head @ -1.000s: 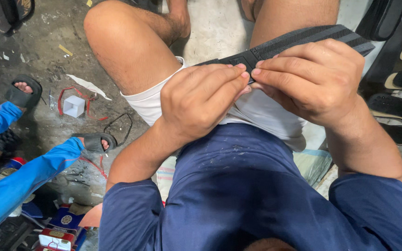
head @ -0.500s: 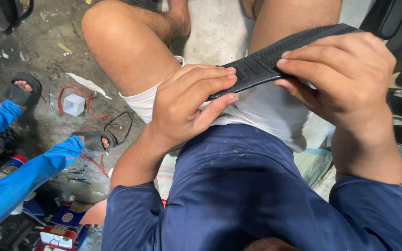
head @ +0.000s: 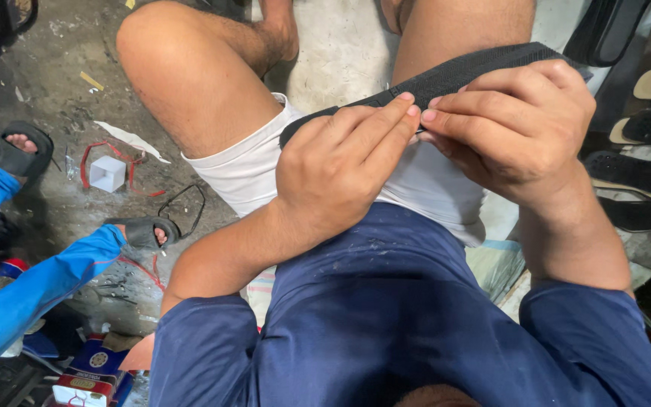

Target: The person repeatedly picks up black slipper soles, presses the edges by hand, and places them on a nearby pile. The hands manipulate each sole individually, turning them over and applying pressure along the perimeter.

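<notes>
A black rubber shoe sole (head: pixel 461 74) with a ridged tread lies edge-up across my lap, over my white shorts (head: pixel 254 169). My left hand (head: pixel 340 162) pinches its near edge at the left end, fingers laid along it. My right hand (head: pixel 510 124) grips the same edge just to the right, fingertips meeting those of the left hand. The part of the sole under both hands is hidden.
Another person's legs in blue trousers (head: pixel 28 290) and black sandals (head: pixel 20 147) are at the left. A small white box (head: pixel 107 173) with red strips lies on the dirty floor. Several black soles (head: pixel 642 162) are stacked at the right. Printed cartons (head: pixel 88 373) sit at bottom left.
My hands had spread apart along the sole half a second ago; now they have come back together, fingertips meeting on its edge. The sole sits flatter and lower.
</notes>
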